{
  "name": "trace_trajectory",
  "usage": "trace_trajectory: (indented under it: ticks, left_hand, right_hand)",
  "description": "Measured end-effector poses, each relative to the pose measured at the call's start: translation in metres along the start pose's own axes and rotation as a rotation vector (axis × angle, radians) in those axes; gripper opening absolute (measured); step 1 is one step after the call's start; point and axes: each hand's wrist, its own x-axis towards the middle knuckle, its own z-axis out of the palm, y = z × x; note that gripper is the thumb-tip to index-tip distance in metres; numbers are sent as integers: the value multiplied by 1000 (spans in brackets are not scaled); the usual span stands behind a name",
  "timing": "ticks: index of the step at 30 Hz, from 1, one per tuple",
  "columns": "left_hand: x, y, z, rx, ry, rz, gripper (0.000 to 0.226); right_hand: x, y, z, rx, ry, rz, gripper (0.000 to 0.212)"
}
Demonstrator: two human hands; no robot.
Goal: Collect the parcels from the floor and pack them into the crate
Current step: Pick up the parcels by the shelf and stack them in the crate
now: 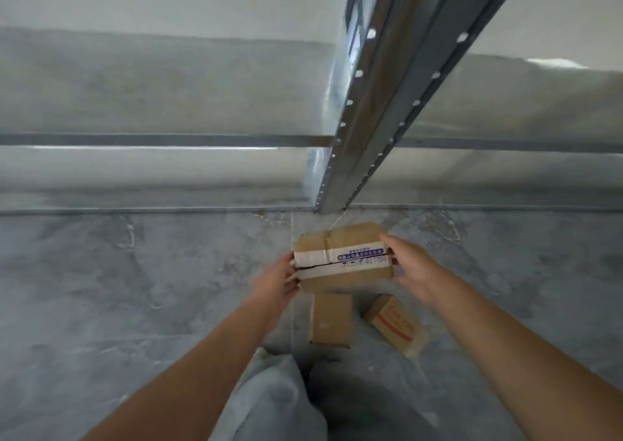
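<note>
Clasping taped parcel (pixel 342 259) between curled fingers of left hand (pixel 274 284) and right hand (pixel 416 274), above plain parcel (pixel 332 319) and red-printed parcel (pixel 397 324). Likely mid-pickup; next, carrying to unseen crate.

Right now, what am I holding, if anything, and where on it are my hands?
The taped cardboard box, held by its two short ends: left hand on the left end, right hand on the right end with the thumb on top.

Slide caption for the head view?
Left hand and right hand hold a taped parcel; a plain parcel and a red-printed parcel lie on the floor near a rack post.
</note>
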Motion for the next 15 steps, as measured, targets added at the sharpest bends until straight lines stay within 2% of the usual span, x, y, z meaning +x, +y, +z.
trace_trajectory:
  ticks: [3,6,9,13,15]
  left_hand:
    - [-107,51,-9,-90,53,108,37]
    - [-220,93,-26,-115,84,186,24]
    - [-316,123,-43,-112,88,269,17]
    - [-400,155,-60,-116,33,375,28]
    - [-436,172,-75,-115,10,446,29]
  right_hand:
    - [-95,-44,0,-53,-10,-17,47]
    - [-201,-94,-2,-14,-21,-78,53]
    - [-299,-139,-2,-33,-17,-162,46]
    - [-395,-182,5,-51,-134,-315,44]
    - [-433,-198,14,-2,-190,-407,37]
